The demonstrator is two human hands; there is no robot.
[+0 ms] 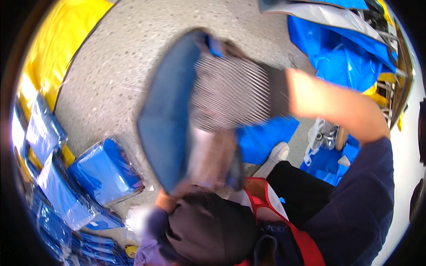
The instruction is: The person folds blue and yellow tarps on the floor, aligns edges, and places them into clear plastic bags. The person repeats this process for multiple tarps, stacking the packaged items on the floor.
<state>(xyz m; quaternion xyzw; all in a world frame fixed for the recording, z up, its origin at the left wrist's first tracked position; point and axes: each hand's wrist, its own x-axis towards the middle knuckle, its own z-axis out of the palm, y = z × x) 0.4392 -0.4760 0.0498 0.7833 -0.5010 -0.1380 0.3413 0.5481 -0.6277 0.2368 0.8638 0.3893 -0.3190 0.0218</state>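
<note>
Head view | dark blue piece (166, 102) left of gloved right hand (233, 91), long axis running top to bottom | grip blurred, cannot tell whether clamped

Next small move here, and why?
Probably hold the right hand, in its grey-and-black striped fabric glove, still and check for a firm grip on the dark-blue, creased, plastic-looking sheet: both are blurred, the glove overlaps the sheet, and the hold is unclear.

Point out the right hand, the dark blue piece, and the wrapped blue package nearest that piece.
Right hand (231, 91): head view, middle of the striped glove.
Dark blue piece (165, 106): head view, its broad left part, blurred.
Wrapped blue package (105, 170): head view, middle of its upper face.
</note>
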